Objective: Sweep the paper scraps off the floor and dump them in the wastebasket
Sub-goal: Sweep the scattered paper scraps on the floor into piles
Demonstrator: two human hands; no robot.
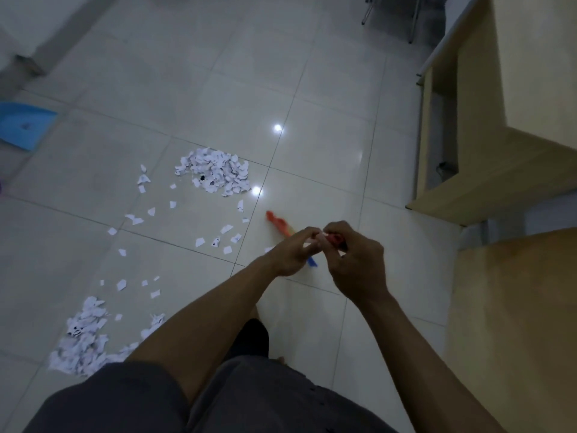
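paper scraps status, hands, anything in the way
Both grip colourful stick: left hand, right hand. Paper scraps on floor, two piles plus strays. Blue dustpan far left, nothing blocking.

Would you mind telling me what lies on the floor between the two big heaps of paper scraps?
In the head view, only loose single scraps dot the tiles between the far heap and the near heap.

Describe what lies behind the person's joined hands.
A blurred colourful stick, orange at its far end and blue near, shows against the tiled floor. The left hand and right hand cover its middle; what it is cannot be told. Both pinch a small red thing.
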